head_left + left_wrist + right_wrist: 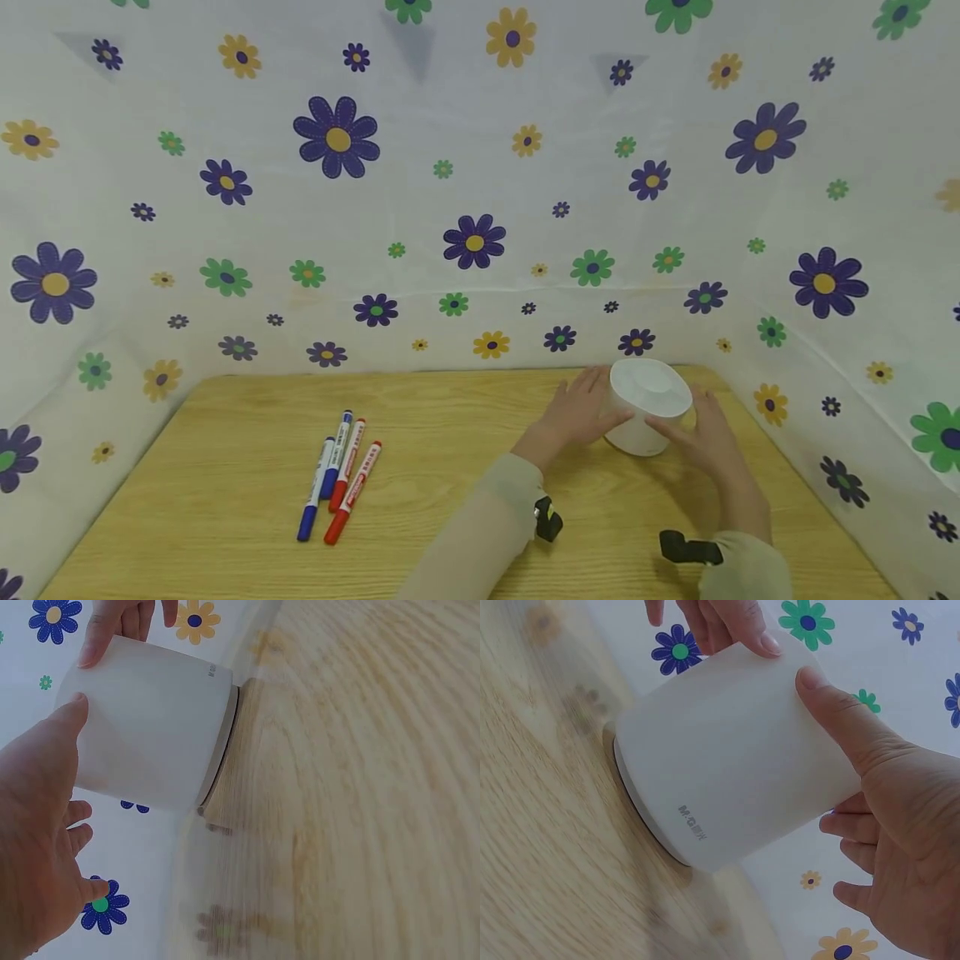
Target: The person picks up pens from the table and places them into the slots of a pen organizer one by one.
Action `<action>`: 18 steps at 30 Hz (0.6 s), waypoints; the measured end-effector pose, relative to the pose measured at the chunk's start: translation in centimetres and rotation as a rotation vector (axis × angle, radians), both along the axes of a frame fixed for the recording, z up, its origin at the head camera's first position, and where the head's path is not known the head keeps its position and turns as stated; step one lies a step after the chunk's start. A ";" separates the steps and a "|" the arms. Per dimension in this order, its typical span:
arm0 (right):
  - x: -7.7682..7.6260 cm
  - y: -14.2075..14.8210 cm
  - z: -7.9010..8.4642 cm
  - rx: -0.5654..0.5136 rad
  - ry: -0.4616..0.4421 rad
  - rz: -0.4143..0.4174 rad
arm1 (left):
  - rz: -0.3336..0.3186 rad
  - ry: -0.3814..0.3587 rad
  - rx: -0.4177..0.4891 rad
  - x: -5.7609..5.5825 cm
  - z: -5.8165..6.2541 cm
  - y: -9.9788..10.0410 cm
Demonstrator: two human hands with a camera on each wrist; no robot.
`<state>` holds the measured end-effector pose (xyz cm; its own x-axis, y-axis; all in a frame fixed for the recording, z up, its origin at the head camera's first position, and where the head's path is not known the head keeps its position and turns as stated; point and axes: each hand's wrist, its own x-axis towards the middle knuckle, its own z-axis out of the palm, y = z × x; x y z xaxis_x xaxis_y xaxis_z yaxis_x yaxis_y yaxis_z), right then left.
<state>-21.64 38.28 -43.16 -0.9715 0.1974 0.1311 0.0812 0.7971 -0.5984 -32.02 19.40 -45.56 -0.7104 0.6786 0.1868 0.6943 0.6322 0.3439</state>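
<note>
A white, round pen holder [645, 429] with a slanted open top stands at the table's back right, its base at the wood surface. My left hand [576, 410] holds it from the left, thumb on the near side by the rim. On the opposite side my right hand [708, 437] grips it the same way, the two thumbs apart. In the left wrist view the pen holder [150, 727] shows between both hands, with the left fingers partly behind it. Small grey lettering marks the lower wall of the pen holder [712, 765] in the right wrist view.
Two blue-capped markers [317, 483] and two red-capped markers [354, 492] lie close together on the left of the wooden table [450, 467]. White flower-print cloth [420, 208] rises behind the table and along both sides.
</note>
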 end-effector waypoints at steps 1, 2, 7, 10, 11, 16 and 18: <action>0.0 -0.1 0.1 -0.003 -0.001 -0.002 | -0.002 -0.004 0.004 0.0 0.0 0.0; 0.0 -0.2 0.1 -0.007 -0.008 -0.007 | -0.004 -0.011 0.008 0.1 0.0 0.0; -0.1 -0.3 0.4 -0.003 -0.036 -0.024 | -0.017 -0.038 0.030 0.2 0.2 -0.1; -0.2 -0.2 0.4 -0.003 -0.043 -0.025 | -0.022 -0.046 0.032 0.2 0.2 -0.2; -0.2 -0.3 0.4 -0.001 -0.044 -0.024 | -0.022 -0.048 0.032 0.3 0.2 -0.3; -0.3 -0.4 0.3 0.002 -0.032 -0.012 | -0.011 -0.031 0.030 0.4 0.3 -0.5; -0.3 -0.5 0.3 0.002 -0.022 -0.005 | -0.004 -0.015 0.027 0.4 0.3 -0.7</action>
<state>-21.90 37.75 -42.90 -0.9731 0.2020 0.1103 0.0983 0.7981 -0.5945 -31.57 18.75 -45.28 -0.7103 0.6765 0.1944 0.6916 0.6193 0.3717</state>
